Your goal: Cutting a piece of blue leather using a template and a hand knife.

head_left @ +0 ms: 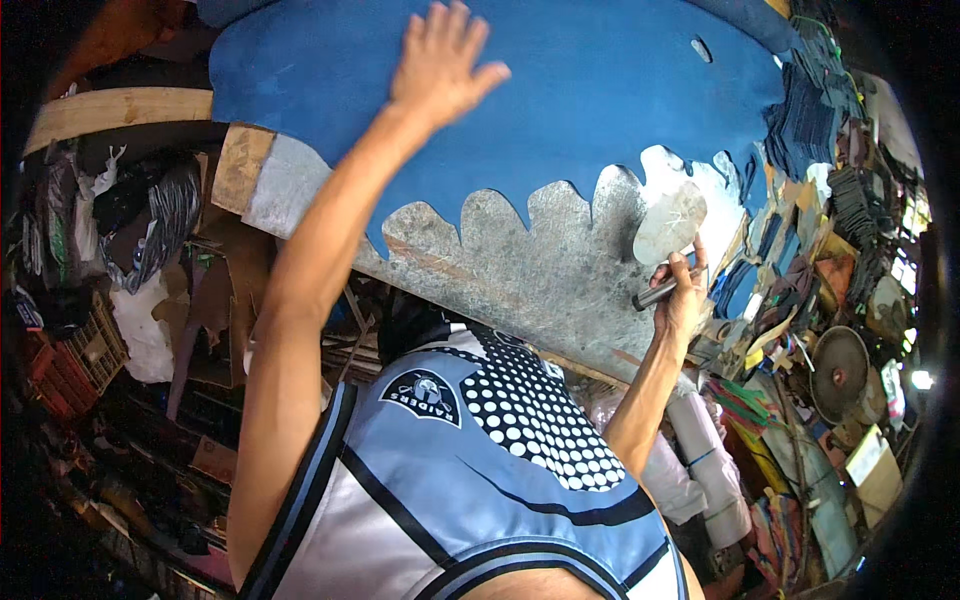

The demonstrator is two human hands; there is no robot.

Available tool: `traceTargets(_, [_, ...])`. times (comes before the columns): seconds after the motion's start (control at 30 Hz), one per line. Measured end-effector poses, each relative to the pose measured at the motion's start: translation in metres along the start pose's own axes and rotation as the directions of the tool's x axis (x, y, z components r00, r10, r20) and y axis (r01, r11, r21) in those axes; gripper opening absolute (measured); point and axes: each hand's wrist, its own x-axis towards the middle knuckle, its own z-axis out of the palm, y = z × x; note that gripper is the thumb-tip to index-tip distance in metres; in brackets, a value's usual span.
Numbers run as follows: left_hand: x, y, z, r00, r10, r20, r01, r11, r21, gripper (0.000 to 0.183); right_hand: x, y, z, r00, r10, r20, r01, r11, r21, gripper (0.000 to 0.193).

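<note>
My left hand (pixel 445 62) lies flat with fingers spread on a large blue sheet (pixel 580 90). The near edge of that sheet is cut into a row of rounded notches. Below the notches shows the scuffed grey metal top of the table (pixel 480 245). My right hand (pixel 682 295) is closed around a dark cylindrical tool (pixel 655 294), whose working end I cannot make out. Its fingertips meet the lower edge of a pale, sole-shaped template (pixel 670 224), which sits over the metal beside the sheet's notched edge.
Stacks of dark cut pieces (pixel 800 115) stand at the far right, with blue and tan scraps (pixel 770 245) below them. A round metal disc (pixel 840 372) and wrapped rolls (pixel 705 455) are at the right. Plastic bags (pixel 165 215) and a crate (pixel 95 335) crowd the left.
</note>
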Motion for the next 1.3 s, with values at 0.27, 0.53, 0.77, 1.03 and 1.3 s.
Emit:
traceTargets(0.27, [-0.118,0.162,-0.04,0.872,0.424,0.245,-0.263,0.828,-0.495,0.081,0.01,-0.02,0.034,0.992,-0.091,0.087,0.088,0.995,0.038,0.058])
traceTargets(0.53, [-0.181,0.089,-0.087,0.963,0.251,-0.094,-0.246,0.689,-0.681,0.043,0.015,-0.005,0.013,0.992,-0.127,0.012,0.123,0.978,0.167,0.054])
traceTargets(0.77, [-0.209,-0.017,-0.089,0.978,-0.158,0.138,0.196,0.924,-0.328,0.042,0.009,0.0,0.009,0.998,-0.053,-0.044,0.058,0.99,0.127,0.054])
traceTargets(1.03, [-0.237,-0.015,-0.088,0.967,-0.225,0.116,0.252,0.891,-0.378,0.04,0.001,-0.006,0.065,0.998,-0.053,0.033,0.049,0.993,0.111,0.047])
traceTargets(1.3, [-0.227,-0.025,-0.091,0.968,-0.232,0.09,0.247,0.849,-0.468,0.038,-0.016,-0.008,0.15,0.97,0.016,0.242,0.022,0.988,-0.151,0.039])
